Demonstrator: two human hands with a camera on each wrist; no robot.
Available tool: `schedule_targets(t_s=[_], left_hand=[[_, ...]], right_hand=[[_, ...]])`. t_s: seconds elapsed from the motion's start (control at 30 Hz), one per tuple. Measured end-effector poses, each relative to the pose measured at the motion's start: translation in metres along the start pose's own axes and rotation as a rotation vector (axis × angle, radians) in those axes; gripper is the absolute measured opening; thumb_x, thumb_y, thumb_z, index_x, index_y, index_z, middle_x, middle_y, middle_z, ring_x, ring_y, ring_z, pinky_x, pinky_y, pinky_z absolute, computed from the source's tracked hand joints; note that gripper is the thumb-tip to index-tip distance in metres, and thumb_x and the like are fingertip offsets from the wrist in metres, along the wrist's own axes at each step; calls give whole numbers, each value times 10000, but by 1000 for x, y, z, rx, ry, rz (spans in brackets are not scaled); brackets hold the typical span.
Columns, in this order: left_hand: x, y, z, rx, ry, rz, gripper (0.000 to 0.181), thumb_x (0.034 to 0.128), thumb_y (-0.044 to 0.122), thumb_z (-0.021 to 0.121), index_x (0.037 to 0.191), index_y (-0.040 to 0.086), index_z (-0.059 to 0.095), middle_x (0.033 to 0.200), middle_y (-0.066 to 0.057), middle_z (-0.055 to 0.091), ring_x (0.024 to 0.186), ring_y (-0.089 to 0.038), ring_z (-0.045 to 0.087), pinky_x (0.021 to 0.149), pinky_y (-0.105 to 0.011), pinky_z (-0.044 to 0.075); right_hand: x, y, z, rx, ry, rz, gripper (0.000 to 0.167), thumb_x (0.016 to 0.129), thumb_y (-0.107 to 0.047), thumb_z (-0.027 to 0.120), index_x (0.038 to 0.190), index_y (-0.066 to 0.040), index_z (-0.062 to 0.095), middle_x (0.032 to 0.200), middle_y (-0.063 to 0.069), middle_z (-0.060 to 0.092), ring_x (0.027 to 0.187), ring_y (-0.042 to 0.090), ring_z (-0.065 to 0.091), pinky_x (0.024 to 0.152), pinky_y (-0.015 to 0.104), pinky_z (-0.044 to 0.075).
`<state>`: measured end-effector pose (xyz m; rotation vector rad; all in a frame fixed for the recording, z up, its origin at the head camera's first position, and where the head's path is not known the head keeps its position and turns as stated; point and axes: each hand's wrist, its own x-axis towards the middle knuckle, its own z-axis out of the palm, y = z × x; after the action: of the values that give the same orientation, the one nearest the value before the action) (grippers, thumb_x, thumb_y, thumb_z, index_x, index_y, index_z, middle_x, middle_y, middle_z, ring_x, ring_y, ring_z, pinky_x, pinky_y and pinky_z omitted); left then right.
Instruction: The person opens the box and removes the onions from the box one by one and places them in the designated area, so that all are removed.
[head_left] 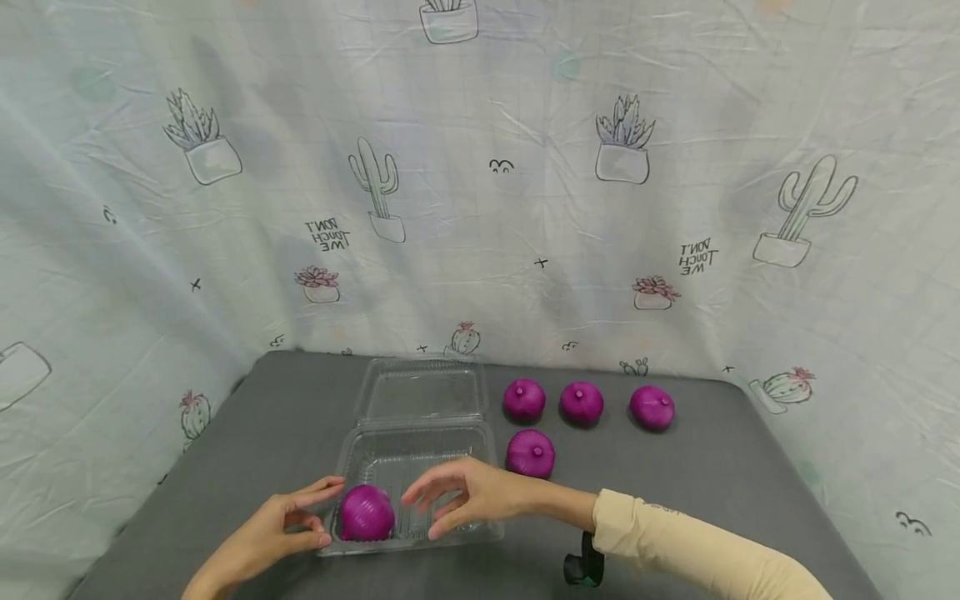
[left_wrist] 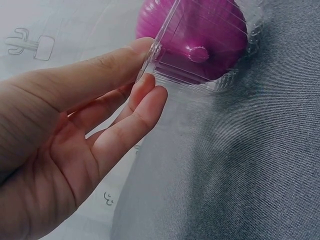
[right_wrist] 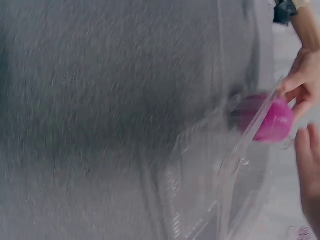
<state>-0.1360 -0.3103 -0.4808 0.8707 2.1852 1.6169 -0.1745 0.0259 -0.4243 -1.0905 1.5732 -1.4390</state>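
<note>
A clear plastic clamshell container (head_left: 420, 547) lies on the grey table with its lid folded back. One purple onion (head_left: 367, 514) sits in the container's near left corner; through the clear wall, the left wrist view shows this onion (left_wrist: 215, 35) up close. My left hand (head_left: 262, 533) pinches the container's left rim, thumb on one side and fingertips at the edge (left_wrist: 85, 110). Above the middle of the container hovers my right hand (head_left: 476, 493), fingers loosely bent and holding nothing, a short way right of the onion. In the right wrist view, part of the right hand (right_wrist: 310, 170) shows at the right edge.
Right of the container, one onion (head_left: 530, 454) lies close to its wall. Behind it are another onion (head_left: 524, 400), a middle onion (head_left: 582, 404) and a right-hand onion (head_left: 652, 408). The transparent lid (head_left: 427, 392) reaches toward the back curtain (head_left: 510, 250).
</note>
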Motion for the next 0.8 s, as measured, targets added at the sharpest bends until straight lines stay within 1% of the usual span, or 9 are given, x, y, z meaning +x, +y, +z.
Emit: schedule_targets(t_s=[0.1,0.23,0.3,0.37,0.47,0.53,0.63,0.73,0.8], left_hand=[[-1,0,0,-8,2,-8,623,910,23,624,1341,-268,281,1358,-528,114,714,-85,593,710,-244,497],[-1,1,0,-7,3,-22,620,914,23,621,1352,-255,283,1365,-523,114,709,-87,592,720,-240,493],[-1,1,0,3,7,-23,620,912,29,625,1352,-252,289,1365,-522,125,706,-81,588,724,-235,489],[1,1,0,13,10,-18,624,910,33,630,1350,-252,293,1362,-523,137,702,-71,582,721,-232,486],[2,2,0,7,7,-18,628,908,32,631,1348,-256,289,1360,-524,139,707,-64,578,720,-230,484],[1,2,0,0,-1,-19,626,912,29,625,1350,-258,282,1360,-524,135,714,-76,587,732,-225,484],[1,1,0,-4,-16,-18,624,917,25,615,1352,-260,270,1360,-525,121,724,-101,604,757,-221,486],[1,1,0,-4,-20,-14,623,920,22,611,1354,-261,265,1360,-528,109,724,-120,612,762,-227,490],[1,1,0,-2,-15,-10,621,919,24,612,1351,-261,271,1357,-531,108,719,-115,607,755,-230,490]], right_hand=[[8,-1,-8,34,-113,26,453,878,157,573,1318,107,478,1360,292,461,1237,336,500,993,432,417],[21,-3,-20,53,-221,58,470,859,214,547,1314,161,438,1362,345,422,1223,240,530,1019,444,387],[27,-5,-26,49,-250,80,483,851,222,551,1317,162,435,1373,331,423,1214,197,540,1022,427,387],[33,-5,-32,49,-276,109,499,845,230,551,1324,162,428,1395,295,427,1238,236,521,1017,412,396],[42,-5,-40,67,-316,166,523,842,242,540,1342,163,407,1423,248,424,1293,334,451,999,431,412],[49,-5,-45,75,-340,205,530,844,248,531,1350,165,398,1430,225,430,1307,361,424,992,458,413],[60,-5,-52,55,-367,251,537,841,243,541,1355,153,413,1420,196,458,1287,279,471,1020,464,381],[73,-6,-59,16,-383,274,543,835,234,560,1354,140,433,1409,193,473,1241,192,521,1049,453,348],[81,-6,-63,-2,-392,281,548,830,235,568,1354,138,438,1414,204,464,1242,195,522,1058,444,338]])
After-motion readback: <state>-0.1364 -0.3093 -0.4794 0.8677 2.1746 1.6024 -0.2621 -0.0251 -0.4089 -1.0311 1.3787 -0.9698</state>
